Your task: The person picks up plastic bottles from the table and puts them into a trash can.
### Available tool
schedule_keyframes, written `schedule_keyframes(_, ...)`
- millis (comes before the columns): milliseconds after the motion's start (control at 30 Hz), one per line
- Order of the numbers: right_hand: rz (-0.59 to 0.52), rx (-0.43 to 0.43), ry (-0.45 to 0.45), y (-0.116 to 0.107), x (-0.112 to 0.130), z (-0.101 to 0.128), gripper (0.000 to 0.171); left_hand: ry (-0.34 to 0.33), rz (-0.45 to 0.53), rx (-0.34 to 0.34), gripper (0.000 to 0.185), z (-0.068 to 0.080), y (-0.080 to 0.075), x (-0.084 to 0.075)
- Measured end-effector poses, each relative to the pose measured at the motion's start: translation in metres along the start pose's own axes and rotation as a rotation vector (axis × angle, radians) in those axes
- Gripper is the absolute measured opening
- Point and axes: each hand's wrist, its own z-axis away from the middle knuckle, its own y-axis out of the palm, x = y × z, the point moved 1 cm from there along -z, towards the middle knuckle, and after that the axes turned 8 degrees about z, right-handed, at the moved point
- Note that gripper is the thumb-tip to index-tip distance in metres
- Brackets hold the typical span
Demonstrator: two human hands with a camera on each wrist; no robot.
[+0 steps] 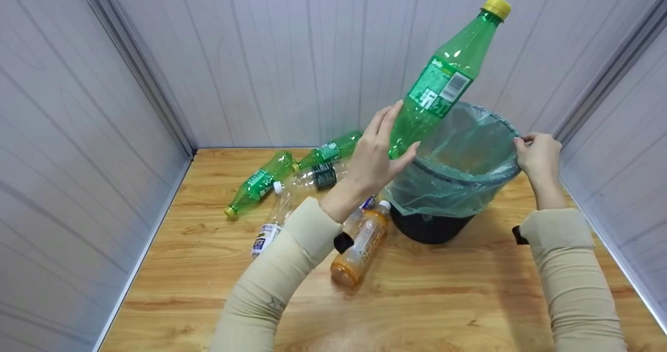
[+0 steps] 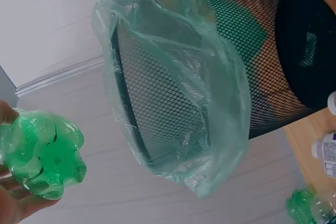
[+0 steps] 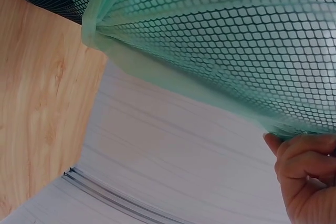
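Observation:
My left hand (image 1: 372, 156) grips the lower end of a green plastic bottle (image 1: 443, 76), tilted with its yellow cap up to the right. The bottle is held above the left rim of a black mesh bin (image 1: 430, 229) lined with a thin green bag (image 1: 448, 198). In the left wrist view the green bottle's base (image 2: 50, 156) faces the camera, apart from the bag. My right hand (image 1: 542, 156) pinches the bin's right rim and the bag edge over it. The right wrist view shows my right hand's curled fingers (image 3: 304, 161) at that rim.
Left of the bin lie two green bottles (image 1: 260, 183) (image 1: 333, 151), a clear bottle with a dark label (image 1: 324, 176), a clear bottle with a white cap (image 1: 267, 237) and an orange-labelled bottle (image 1: 359, 250). Pale panel walls (image 1: 260, 55) enclose the wooden surface (image 1: 417, 300).

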Motion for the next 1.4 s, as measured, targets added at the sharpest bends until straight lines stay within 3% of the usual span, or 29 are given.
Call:
schedule_keyframes(133,-0.007,0.006,0.012,0.001,-0.001,-0.001,0.041,-0.016,-0.048,0.047,0.063,-0.011,0.007,-0.001)
schedule_keyframes(333,-0.007,0.01,0.02,0.001,-0.001,-0.001,0.041,-0.07,-0.171,0.187,0.065,-0.022,0.012,0.0)
schedule_keyframes(533,-0.019,0.001,0.004,0.002,0.001,0.0,0.04,-0.047,-0.311,0.282,0.063,-0.03,0.012,0.0)
schedule_keyframes(833,-0.01,-0.005,0.009,0.002,0.001,-0.001,0.041,-0.039,-0.409,0.375,0.055,-0.036,0.01,-0.001)
schedule_keyframes(1167,-0.007,-0.009,0.012,0.0,0.002,-0.001,0.041,-0.089,-0.386,0.466,0.035,-0.05,0.017,-0.001)
schedule_keyframes(1400,-0.009,-0.022,0.018,0.0,0.001,0.0,0.04,-0.15,-0.375,0.558,0.036,-0.067,0.026,-0.007)
